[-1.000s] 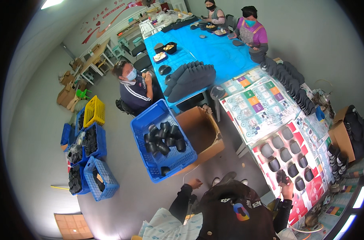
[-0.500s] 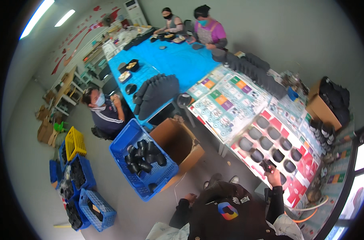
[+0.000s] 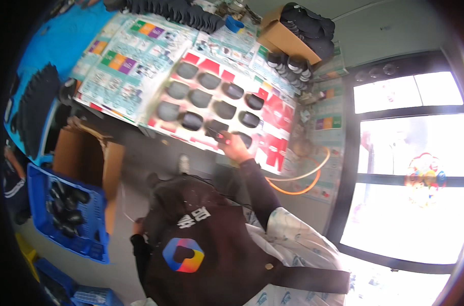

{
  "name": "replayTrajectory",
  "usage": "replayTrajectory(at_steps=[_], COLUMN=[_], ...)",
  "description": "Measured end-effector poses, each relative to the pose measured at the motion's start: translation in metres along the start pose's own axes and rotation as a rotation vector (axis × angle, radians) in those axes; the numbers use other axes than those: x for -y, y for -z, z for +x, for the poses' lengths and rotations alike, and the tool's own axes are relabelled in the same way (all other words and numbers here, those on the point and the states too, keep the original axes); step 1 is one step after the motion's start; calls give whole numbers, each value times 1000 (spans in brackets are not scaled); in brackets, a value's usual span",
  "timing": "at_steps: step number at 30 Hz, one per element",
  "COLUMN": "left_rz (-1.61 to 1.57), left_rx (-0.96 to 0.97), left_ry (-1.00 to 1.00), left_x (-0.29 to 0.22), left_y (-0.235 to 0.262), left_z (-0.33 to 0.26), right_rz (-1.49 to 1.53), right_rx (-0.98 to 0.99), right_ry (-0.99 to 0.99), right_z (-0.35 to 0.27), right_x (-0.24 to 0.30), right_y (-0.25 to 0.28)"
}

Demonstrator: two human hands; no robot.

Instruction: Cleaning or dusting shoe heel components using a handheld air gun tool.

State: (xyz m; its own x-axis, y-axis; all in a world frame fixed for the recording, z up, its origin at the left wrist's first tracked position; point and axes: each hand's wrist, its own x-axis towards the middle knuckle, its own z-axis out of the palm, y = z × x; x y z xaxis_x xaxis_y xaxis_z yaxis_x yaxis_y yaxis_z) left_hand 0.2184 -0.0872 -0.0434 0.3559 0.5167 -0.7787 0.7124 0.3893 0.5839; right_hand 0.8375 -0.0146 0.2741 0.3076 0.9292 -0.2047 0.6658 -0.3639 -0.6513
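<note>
Pieces (image 3: 200,98), twelve, beside right hand (image 3: 235,147)

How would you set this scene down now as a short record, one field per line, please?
Right hand: right hand gripping a dark object, its exact kind unclear
Left hand: left hand partly hidden beside the dark apron; contents cannot be told
Work surface: red-and-white sheet bearing rows of dark curved pieces
Floor side: blue basket of black pieces, beside an open cardboard box
Right side: orange hose, bright glazed door
</note>
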Motion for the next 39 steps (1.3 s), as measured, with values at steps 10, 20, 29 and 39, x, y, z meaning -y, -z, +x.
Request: replayTrajectory(at_steps=[10, 20, 29, 39], left_rz=[261, -180, -384, -188], left_rx=[-188, -234, -191, -195], left_ry=[-290, 62, 309, -125], left_x=[-21, -38, -50, -26], left_y=[-24, -8, 17, 47], left_z=[-15, -43, -93, -85], right_rz=[-48, -28, -39, -5], right_rx=[-40, -53, -107, -93], right_ry=[36, 130, -54, 128], right_z=[11, 23, 11, 16], right_x=[9, -3, -11, -6], right_y=[3, -6, 2, -7])
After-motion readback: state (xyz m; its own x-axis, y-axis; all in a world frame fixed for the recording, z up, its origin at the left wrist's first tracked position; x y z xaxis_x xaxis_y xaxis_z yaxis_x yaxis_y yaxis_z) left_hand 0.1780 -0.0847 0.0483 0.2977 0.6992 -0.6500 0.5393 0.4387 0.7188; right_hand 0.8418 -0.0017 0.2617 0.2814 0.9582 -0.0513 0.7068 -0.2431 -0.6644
